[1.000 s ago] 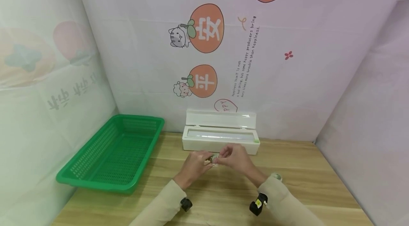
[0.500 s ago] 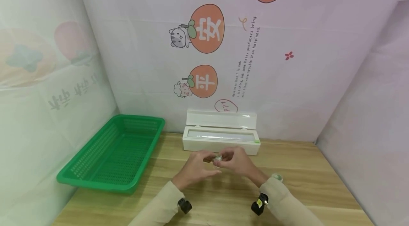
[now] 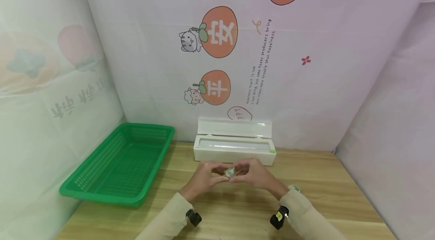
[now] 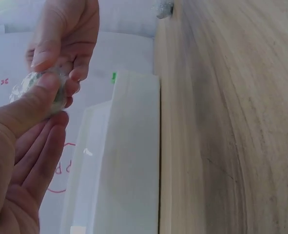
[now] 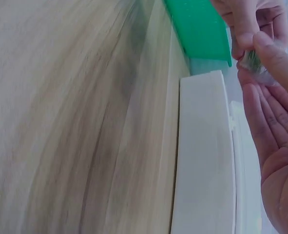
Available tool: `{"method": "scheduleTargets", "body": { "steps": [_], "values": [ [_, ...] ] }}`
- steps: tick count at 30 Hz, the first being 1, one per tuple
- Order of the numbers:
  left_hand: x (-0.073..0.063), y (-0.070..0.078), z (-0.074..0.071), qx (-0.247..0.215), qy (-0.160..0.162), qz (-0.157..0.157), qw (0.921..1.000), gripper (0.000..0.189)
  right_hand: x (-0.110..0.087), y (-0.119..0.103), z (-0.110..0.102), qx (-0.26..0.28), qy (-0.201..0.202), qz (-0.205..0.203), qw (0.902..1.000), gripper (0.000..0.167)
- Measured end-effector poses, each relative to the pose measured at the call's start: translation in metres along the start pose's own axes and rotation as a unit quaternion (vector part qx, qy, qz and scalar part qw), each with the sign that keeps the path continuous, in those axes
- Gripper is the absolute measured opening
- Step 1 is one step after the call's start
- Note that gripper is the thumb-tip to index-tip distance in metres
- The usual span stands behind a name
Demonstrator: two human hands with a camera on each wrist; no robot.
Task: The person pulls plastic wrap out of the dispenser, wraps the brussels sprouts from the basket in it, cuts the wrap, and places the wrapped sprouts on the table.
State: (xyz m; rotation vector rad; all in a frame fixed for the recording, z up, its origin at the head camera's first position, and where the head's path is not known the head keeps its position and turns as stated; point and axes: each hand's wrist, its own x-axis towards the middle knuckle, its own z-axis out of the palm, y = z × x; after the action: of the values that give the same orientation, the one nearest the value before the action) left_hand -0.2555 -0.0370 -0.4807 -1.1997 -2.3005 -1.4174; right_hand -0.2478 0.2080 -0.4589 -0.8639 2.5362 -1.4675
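Note:
A small green thing wrapped in clear plastic film (image 3: 229, 173) is held between both hands, above the table. My left hand (image 3: 203, 179) pinches it from the left; in the left wrist view its thumb presses across the crinkled film (image 4: 24, 87). From the other side my right hand (image 3: 257, 175) grips it with thumb and fingers, and in the right wrist view green shows through the film under the thumb. The fingers cover much of the bundle. Just behind the hands stands a white cling film dispenser (image 3: 234, 155) with its lid raised.
A green plastic basket (image 3: 139, 191) stands at the left of the wooden table (image 3: 326, 179). Another small film-wrapped green thing (image 3: 294, 187) lies beside the right wrist, partly hidden by the sleeve. White printed cloth (image 3: 289, 81) hangs behind and at both sides.
The left fingers have spread from the bundle and closed on it again, and the bundle has been turned between the hands. The dispenser and basket have stayed in place.

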Motion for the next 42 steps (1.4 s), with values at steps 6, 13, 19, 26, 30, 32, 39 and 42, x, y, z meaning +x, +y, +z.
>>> {"method": "scheduleTargets", "body": {
  "steps": [6,13,19,26,30,32,39,42],
  "values": [
    [-0.001,-0.003,-0.003,-0.091,-0.032,-0.098,0.9905,0.034,-0.005,-0.001,-0.004,-0.008,-0.01,-0.023,0.9997,0.031],
    [-0.001,-0.003,0.001,-0.125,-0.026,-0.117,0.985,0.021,-0.01,0.0,-0.003,-0.015,-0.013,-0.024,0.9995,0.034],
    [-0.001,-0.004,0.01,-0.12,0.006,-0.093,0.9883,0.022,-0.018,0.004,-0.005,-0.002,0.001,-0.014,0.9999,0.037],
    [0.002,-0.001,0.023,-0.114,0.009,-0.083,0.99,0.024,-0.028,0.008,-0.008,-0.032,0.032,-0.029,0.9985,0.027],
    [0.005,0.002,0.033,-0.12,-0.01,-0.092,0.9885,0.026,-0.039,0.009,-0.012,-0.04,0.039,-0.012,0.9983,0.022],
    [0.007,0.004,0.039,-0.13,-0.027,-0.1,0.986,0.028,-0.045,0.01,-0.015,-0.051,0.043,-0.01,0.9977,0.019],
    [0.014,0.008,0.067,-0.138,-0.064,-0.094,0.9839,0.027,-0.073,0.013,-0.025,-0.086,0.022,-0.046,0.995,0.022],
    [0.016,0.012,0.084,-0.131,-0.059,-0.104,0.9841,0.022,-0.087,0.013,-0.028,-0.091,0.011,-0.027,0.9954,0.027]
  ]
}}
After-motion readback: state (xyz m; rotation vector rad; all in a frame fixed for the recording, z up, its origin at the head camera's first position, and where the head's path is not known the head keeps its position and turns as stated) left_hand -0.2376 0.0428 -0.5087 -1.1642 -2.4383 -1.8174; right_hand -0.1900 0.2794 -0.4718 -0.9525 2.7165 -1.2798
